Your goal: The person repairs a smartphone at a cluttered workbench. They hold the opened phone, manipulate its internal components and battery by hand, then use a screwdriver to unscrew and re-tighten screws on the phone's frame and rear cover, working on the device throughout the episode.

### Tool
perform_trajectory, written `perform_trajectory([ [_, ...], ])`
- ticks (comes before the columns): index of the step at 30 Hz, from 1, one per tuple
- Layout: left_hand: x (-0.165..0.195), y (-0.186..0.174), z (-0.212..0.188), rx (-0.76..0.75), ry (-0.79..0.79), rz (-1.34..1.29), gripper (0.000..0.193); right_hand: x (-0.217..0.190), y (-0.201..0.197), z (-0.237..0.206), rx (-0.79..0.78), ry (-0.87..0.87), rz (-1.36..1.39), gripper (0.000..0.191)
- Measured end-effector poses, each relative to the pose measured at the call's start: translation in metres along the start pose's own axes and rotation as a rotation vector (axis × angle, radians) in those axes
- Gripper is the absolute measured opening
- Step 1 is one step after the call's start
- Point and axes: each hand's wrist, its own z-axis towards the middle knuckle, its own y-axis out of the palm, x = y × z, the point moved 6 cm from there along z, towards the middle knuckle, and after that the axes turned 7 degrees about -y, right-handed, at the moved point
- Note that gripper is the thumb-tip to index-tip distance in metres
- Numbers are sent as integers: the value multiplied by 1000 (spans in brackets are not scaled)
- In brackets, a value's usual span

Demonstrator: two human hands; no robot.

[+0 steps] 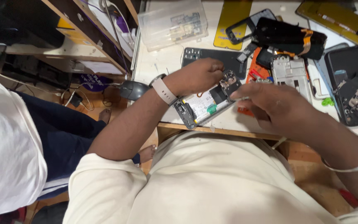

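Opened phone (pixel 206 105): at the near edge of the white workbench (pixel 162 62), long axis slanting from lower left to upper right — between both hands.
Left hand (pixel 197 76): fingers curled, pinching at the phone's upper end.
Right hand (pixel 270 105): closed on a thin tool (pixel 240 98) — tip pointing left, just beside that end.
Nearer hand: left.

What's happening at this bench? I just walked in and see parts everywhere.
A person is working on an opened phone at the edge of a white table. The left hand steadies its upper end, and the right hand brings a thin tool to the circuit board. Other phone backs and frames lie about. Someone else sits at the left.
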Motion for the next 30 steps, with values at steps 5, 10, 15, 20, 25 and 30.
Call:
perform_trajectory([
  [5,-4,-1,4,13,-11,-10,22,-17,-12,-4,333,-402,113,50],
  [10,-1,-1,2,2,39,12,24,1,0,1,97,-47,-330,30],
  [15,2,-2,1,14,55,5,24,-12,-15,-2,248,-210,171,40],
  [20,-4,-1,4,-14,17,-11,24,-15,-19,-2,292,-244,53,42],
  [25,-10,-2,11,9,15,-12,25,2,-39,-2,311,-193,258,41],
  [30,-2,-19,10,67,54,-85,29,39,-76,5,411,-341,499,41],
])
